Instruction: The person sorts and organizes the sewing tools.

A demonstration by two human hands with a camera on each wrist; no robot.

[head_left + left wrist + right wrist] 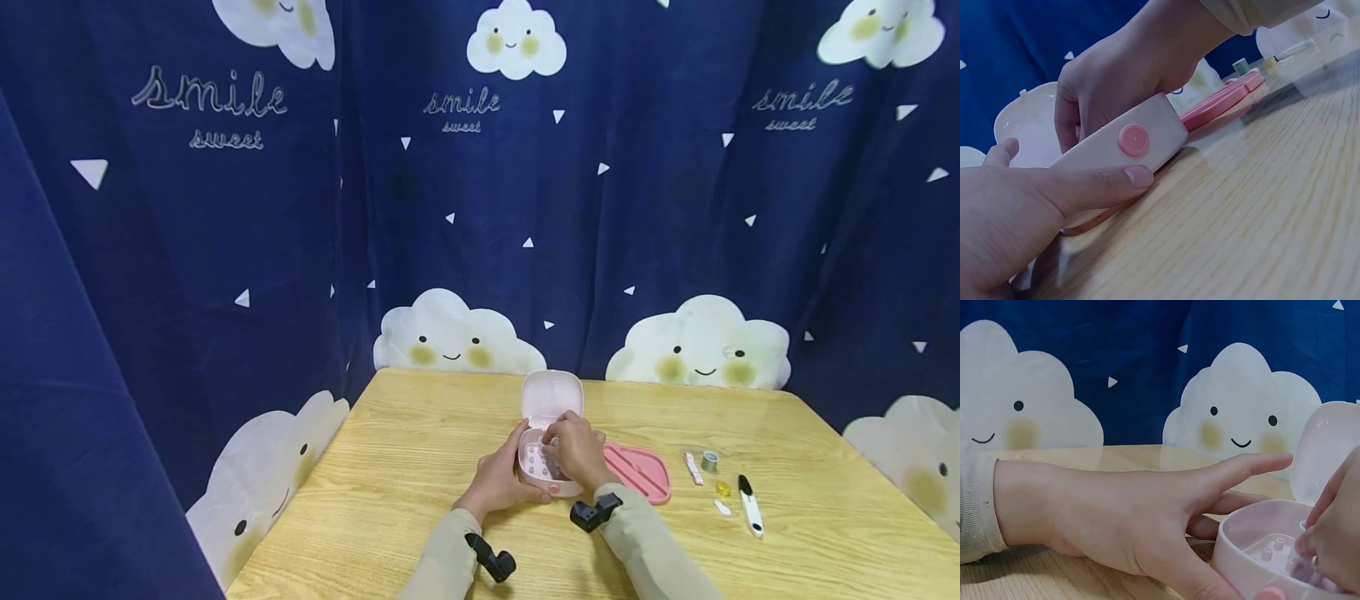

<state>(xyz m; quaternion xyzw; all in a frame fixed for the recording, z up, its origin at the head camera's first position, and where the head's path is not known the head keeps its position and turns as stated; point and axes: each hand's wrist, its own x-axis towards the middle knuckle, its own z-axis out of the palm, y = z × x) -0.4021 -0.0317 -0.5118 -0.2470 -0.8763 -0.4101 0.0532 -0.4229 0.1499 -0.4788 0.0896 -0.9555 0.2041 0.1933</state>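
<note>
We see a pale pink box (1165, 131) standing on the wooden bench (375, 533), and both our hands are at it. Its lid (552, 393) is raised open on the far side of the box. Our left hand (497, 482) grasps the box at its left side, with the thumb lying along the front wall, just below the round pink button (1134, 139). Our right hand (579, 450) reaches over the right rim of the box, with bent fingers among the small pegs (532, 461) inside; we cannot tell if these fingers pinch something.

Just right of the box lies a pink tray (651, 467), partly behind our right wrist. Farther right of the box, beyond this tray, we find a pink-and-white strip (693, 468), a greyish spool (709, 462), a little yellow piece (723, 488), a flat white piece (722, 507) and a black-and-white tool (750, 507). Behind the box hangs a blue curtain (637, 208) with smiling clouds.
</note>
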